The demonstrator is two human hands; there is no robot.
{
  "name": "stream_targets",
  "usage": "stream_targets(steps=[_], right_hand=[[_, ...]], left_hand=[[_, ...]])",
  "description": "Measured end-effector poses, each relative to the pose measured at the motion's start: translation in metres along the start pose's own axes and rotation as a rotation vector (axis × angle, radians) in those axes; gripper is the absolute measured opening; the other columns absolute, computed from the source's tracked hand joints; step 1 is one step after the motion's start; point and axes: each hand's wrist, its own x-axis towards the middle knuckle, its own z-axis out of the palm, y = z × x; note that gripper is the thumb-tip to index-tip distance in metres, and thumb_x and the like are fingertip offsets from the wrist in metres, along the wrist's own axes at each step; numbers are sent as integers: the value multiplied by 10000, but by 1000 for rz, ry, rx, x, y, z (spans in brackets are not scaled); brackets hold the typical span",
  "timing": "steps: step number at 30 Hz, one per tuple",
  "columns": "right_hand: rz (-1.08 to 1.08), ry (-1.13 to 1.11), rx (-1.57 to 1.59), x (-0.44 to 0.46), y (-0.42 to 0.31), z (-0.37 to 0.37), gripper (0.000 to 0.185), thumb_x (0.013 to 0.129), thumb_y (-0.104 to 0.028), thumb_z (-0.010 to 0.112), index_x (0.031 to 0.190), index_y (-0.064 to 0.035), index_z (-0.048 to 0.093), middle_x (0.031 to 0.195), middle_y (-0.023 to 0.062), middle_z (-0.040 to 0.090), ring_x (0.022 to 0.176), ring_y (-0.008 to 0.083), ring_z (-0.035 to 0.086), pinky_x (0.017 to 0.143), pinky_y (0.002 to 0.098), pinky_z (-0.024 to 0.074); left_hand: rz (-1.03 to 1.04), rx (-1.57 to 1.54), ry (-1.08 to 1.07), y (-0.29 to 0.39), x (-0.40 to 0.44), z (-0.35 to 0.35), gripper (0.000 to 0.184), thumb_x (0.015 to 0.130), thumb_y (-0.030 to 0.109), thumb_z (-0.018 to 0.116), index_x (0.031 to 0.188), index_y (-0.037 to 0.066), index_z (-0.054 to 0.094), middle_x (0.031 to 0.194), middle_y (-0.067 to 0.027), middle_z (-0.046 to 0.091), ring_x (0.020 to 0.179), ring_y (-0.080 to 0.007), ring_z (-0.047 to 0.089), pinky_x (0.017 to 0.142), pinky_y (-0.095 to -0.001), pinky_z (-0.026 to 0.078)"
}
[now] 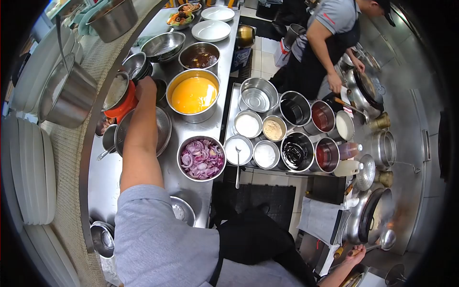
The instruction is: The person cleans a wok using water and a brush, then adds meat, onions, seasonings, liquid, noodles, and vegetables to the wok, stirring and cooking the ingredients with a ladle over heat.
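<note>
My left hand (pixel 146 88) reaches over the steel counter to a stack of small metal bowls (pixel 135 62) at the back. Its fingers are hidden, so its grip cannot be made out. Close by are an orange container (pixel 125 103) and a large metal bowl (pixel 165 129) under my forearm. My right hand (pixel 355 254) is closed round the wooden handle of a ladle (pixel 387 238), beside a wok (pixel 377 215) at the stove. On the counter stand a pot of yellow liquid (pixel 195 95) and a bowl of sliced red onions (pixel 202 159).
A co-worker (pixel 330 43) works at another wok (pixel 367 88) on the upper right. Between us are several tins of sauces and powders (pixel 265 155), with a spoon (pixel 238 170) in one. White plates (pixel 211 30) lie at the counter's far end. A shelf (pixel 76 162) bearing stacked plates borders the left.
</note>
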Motion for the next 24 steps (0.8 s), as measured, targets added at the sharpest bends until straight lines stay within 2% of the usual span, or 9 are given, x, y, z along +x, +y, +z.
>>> stream_targets(steps=[4, 7, 8, 9, 10, 13, 16, 19, 24], right_hand=[[33, -41, 32, 21, 3, -23, 225, 1015, -195, 440, 795, -150, 440, 619, -40, 413, 505, 78, 396, 435, 231, 357], [45, -27, 130, 29, 8, -37, 39, 984, -143, 502, 953, -153, 480, 657, -61, 407, 523, 53, 369, 435, 216, 326], [94, -340, 193, 71, 20, -92, 106, 973, -135, 510, 1078, -147, 504, 683, -59, 398, 522, 52, 353, 441, 210, 314], [4, 66, 146, 17, 4, -29, 241, 975, -116, 489, 1213, -149, 498, 687, -52, 382, 526, 53, 354, 443, 209, 308], [7, -50, 239, 28, 7, -54, 315, 972, -108, 480, 1282, -164, 471, 680, -43, 376, 526, 66, 360, 440, 223, 316], [-67, 10, 283, 27, 8, -83, 376, 955, -100, 495, 1320, -177, 448, 710, -1, 437, 513, 110, 419, 425, 257, 360], [-121, 95, 292, 40, 13, -135, 394, 911, -80, 543, 1278, -170, 429, 719, 23, 476, 484, 123, 445, 401, 274, 385], [-104, 233, 122, 39, 3, -194, 757, 862, -7, 530, 1513, -117, 160, 732, 45, 533, 463, 140, 467, 402, 289, 423], [25, 355, -47, 30, 29, -279, 636, 861, 7, 475, 1457, -126, 296, 673, 27, 507, 433, 129, 471, 363, 272, 414]], left_hand=[[222, 19, 329, -15, -3, 10, 253, 934, 173, 487, 1019, 28, 677, 1054, -200, 666, 971, -349, 680, 806, -449, 562], [428, 425, 492, -26, -7, 4, 280, 913, 255, 531, 863, 50, 715, 953, -177, 690, 811, -334, 689, 680, -437, 551], [335, 403, 434, -30, 5, 11, 335, 927, 309, 539, 832, 48, 726, 894, -169, 699, 777, -324, 692, 688, -451, 552], [260, 306, 513, -50, 37, 36, 398, 945, 380, 539, 867, 38, 726, 847, -166, 703, 777, -307, 699, 667, -470, 547], [-20, -369, 368, -17, -30, -14, 440, 948, 430, 555, 916, 19, 709, 842, -155, 705, 738, -258, 686, 610, -436, 539], [116, -1407, 158, 44, -126, -44, 288, 931, 263, 677, 1010, -11, 643, 859, -59, 656, 664, -140, 570, 552, -282, 459], [412, -1562, -142, 172, -238, -44, 232, 953, 241, 651, 1010, 16, 633, 876, -31, 643, 657, -99, 544, 532, -261, 423], [646, -1536, -546, 344, -449, -53, 138, 959, 191, 638, 952, 56, 610, 866, -6, 624, 636, -60, 486, 517, -212, 359], [1064, -1473, -1088, 557, -816, -50, 266, 902, 130, 665, 1147, 30, 637, 923, 1, 637, 756, -86, 567, 663, -244, 467]])
